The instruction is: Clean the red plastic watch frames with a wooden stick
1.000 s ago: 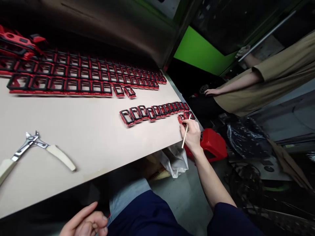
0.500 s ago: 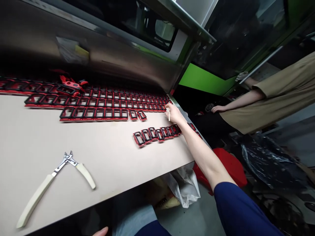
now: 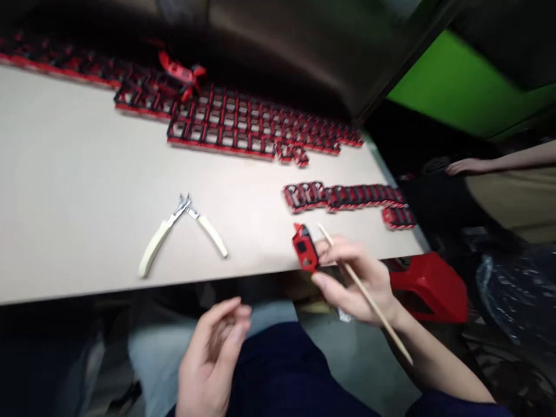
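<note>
My right hand [image 3: 360, 278] grips a small red and black plastic frame part [image 3: 305, 248] between thumb and fingers, just over the table's front edge. A thin wooden stick [image 3: 369, 298] also lies through that hand, slanting down towards the wrist. To its left my left hand [image 3: 212, 347] is raised in front of my body, fingers curved and apart from the thumb, with nothing in it. Behind the held part runs a short row of similar red and black frames [image 3: 360, 197]. White-handled nippers [image 3: 185, 226] lie on the table with their handles spread.
Several long rows of red and black frames [image 3: 221, 130] stretch along the back of the table [image 3: 87, 191]. A loose red piece [image 3: 180, 72] lies on top of them. A red plastic object [image 3: 434, 289] stands beyond the right edge. Another person's hand [image 3: 469, 167] shows at right.
My right hand has come back from the far right of the table, now with a frame part and the stick in it. My left hand has risen into view. The view has shifted.
</note>
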Motion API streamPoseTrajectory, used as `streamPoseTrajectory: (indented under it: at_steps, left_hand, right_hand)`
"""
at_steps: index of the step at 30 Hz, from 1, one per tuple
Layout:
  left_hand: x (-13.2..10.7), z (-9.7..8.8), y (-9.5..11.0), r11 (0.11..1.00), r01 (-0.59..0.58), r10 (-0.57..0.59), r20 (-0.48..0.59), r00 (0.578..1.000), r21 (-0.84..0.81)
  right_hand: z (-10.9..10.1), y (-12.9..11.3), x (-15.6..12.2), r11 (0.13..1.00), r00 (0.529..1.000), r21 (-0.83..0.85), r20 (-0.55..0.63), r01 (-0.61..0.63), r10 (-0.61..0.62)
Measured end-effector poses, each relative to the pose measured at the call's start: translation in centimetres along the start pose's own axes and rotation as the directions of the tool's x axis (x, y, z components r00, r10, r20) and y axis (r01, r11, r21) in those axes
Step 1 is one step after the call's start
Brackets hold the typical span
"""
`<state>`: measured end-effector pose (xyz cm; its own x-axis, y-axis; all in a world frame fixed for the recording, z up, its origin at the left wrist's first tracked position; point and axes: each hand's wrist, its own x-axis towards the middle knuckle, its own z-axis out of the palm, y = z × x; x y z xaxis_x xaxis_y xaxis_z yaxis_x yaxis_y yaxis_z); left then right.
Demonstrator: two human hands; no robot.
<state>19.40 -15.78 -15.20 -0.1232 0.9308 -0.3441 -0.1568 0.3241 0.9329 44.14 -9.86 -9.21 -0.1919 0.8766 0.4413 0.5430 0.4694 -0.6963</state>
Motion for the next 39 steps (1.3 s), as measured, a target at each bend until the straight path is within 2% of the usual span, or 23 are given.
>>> streamPoseTrajectory:
  at_steps: [2,4,6,8,10,12,14,17,22,31,39]
  left_hand:
    - [0.1,0.1,0.4,0.993,-0.058,0.070,0.110,0.991,-0.105]
    - [0.0,0.0,0.6,0.986,-0.075,0.101,0.173,0.980,-0.150]
    - [-0.3,-0.4,0.6,0.985,-0.079,0.107,0.183,0.977,-0.151]
    - [-0.7,-1.2,0.6,0.987,-0.086,0.108,0.166,0.980,-0.133]
    - [-1.1,-2.2,0.6,0.990,-0.105,0.119,0.153,0.981,-0.096]
    - [-1.3,-3.2,0.6,0.991,-0.131,0.135,0.150,0.979,-0.040]
    - [-1.5,-4.1,0.4,0.990,-0.140,0.137,0.149,0.979,0.011]
    - [-1.7,-4.7,0.0,0.989,-0.141,0.134,0.133,0.982,0.048]
    - [-2.0,-4.8,-0.5,0.992,-0.121,0.115,0.102,0.988,0.049]
    - [-2.3,-5.1,-1.2,1.000,-0.020,0.022,0.122,0.992,-0.016]
    - [-2.3,-5.0,-1.2,0.996,-0.002,0.012,0.112,0.994,-0.086]
  right_hand:
    - [3.8,-3.0,-2.5,0.989,0.998,0.139,0.041,0.042,-0.048]
    - [6.9,-4.6,-4.0,0.983,0.998,0.181,0.047,0.036,-0.046]
    - [8.9,-5.1,-5.0,0.979,0.999,0.203,0.031,0.017,-0.024]
    - [9.8,-5.0,-5.4,0.975,1.000,0.223,-0.011,-0.012,0.015]
    - [9.9,-4.5,-5.4,0.976,0.999,0.218,-0.038,-0.007,0.016]
    - [9.7,-4.2,-5.2,0.973,1.000,0.231,-0.003,0.028,-0.028]
    - [9.7,-3.9,-5.2,0.953,0.996,0.298,0.049,0.054,-0.072]
    - [10.1,-3.8,-5.5,0.925,0.997,0.379,0.052,0.033,-0.057]
    - [10.6,-4.1,-6.3,0.922,0.999,0.387,0.032,0.008,-0.023]
    - [10.4,-4.4,-6.5,0.928,0.999,0.373,0.035,-0.006,-0.007]
    - [10.5,-4.5,-6.4,0.922,0.999,0.385,0.050,-0.035,0.018]
